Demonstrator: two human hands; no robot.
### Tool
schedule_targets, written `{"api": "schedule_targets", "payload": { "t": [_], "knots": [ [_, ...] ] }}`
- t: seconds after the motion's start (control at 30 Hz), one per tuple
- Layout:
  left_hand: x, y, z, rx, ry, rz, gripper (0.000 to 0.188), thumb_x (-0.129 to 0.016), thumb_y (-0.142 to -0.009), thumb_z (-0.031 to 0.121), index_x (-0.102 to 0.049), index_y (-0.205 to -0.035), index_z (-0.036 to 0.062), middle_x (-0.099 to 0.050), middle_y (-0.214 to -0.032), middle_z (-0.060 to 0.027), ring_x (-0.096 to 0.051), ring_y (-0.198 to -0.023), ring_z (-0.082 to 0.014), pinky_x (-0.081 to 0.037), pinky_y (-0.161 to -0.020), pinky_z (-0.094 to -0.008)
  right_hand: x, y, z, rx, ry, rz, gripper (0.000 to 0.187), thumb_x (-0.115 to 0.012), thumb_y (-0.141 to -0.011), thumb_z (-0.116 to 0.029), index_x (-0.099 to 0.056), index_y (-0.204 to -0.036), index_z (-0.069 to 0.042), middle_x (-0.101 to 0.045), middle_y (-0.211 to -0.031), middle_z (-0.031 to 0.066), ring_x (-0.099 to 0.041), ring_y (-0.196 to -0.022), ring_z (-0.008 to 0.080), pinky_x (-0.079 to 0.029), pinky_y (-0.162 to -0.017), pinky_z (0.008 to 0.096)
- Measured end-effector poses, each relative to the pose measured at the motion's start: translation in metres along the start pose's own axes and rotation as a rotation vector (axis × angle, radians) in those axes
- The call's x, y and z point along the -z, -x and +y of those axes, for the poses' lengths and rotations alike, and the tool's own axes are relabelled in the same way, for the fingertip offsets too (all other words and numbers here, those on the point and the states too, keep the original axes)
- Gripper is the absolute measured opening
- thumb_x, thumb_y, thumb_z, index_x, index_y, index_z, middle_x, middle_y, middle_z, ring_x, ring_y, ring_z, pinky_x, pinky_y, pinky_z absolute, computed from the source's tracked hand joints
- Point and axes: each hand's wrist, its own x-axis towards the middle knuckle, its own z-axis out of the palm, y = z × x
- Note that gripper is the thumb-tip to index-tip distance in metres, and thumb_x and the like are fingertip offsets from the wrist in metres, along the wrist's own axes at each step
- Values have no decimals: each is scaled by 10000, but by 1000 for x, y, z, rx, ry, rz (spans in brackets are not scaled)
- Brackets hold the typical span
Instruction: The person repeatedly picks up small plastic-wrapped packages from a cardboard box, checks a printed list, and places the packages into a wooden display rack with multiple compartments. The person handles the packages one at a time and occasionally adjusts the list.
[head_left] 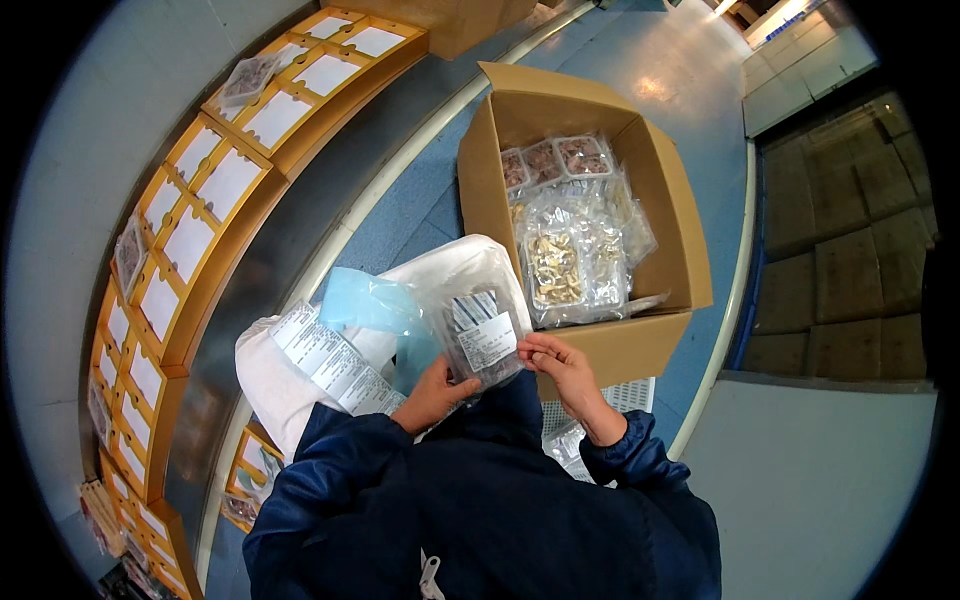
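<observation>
Holding a small clear packet (485,340) between both hands, the person works just in front of the chest, above a white bag (290,385) and a pale blue plastic sheet (375,305). The left hand (432,393) pinches the lower left corner of the packet, thumb on top, so its grip is narrow and closed on the packet. The right hand (565,368) takes the right edge with the fingertips, also a narrow grip closed on the same packet. The packet carries a white label and seems to have dark small pieces inside, but what they are I cannot tell. Just beyond the hands stands an open cardboard box (680,240), and it is partly filled with similar clear packets (575,255); some show pale pieces, some at the far side show reddish-brown ones. On the left runs a curved line of yellow trays (215,250) with white compartments; most of these look empty, and only a few hold a packet (248,78). From this I judge the work is somewhere in the middle: many packets wait in the box, few are in the trays, and the one in hand is neither in the box nor in a tray. A strip of white labels (335,360) lies on the white bag, near the left hand. The packet lies fully between the two grips, touching both, tilted a little toward the person.
</observation>
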Motion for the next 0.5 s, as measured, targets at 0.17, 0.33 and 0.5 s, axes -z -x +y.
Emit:
{"api": "schedule_targets", "payload": {
  "t": [0.17, 0.33, 0.5],
  "knots": [
    [-2, 5, 10, -24, -110, -3, 525, -666, -809, 184, -401, -1205, -34, -541, -1119, -146, -534, -1008, -202, -437, -868, -321, 0, -3, -2, -52, 9, -6, 259, -516, -883, -42, -536, -1134, 19, -622, -981, 79, -581, -873, 122, -453, -759, 219],
    [-2, 7, 14, 14, -121, -4, 537, -668, -808, 190, -397, -1211, -38, -541, -1111, -145, -534, -1003, -204, -441, -861, -322, -5, -7, -2, -68, 35, 4, 166, -571, -865, -79, -581, -1022, -26, -583, -812, -5, -522, -722, 58, -415, -658, 187],
    [-3, 8, 23, -5, -144, -23, 544, -669, -807, 198, -397, -1212, -43, -545, -1112, -152, -536, -1000, -207, -434, -869, -319, -4, -9, -3, -86, 111, 49, 64, -614, -847, -103, -582, -877, -57, -511, -698, -56, -452, -627, 37, -361, -588, 175]
  ]
}}
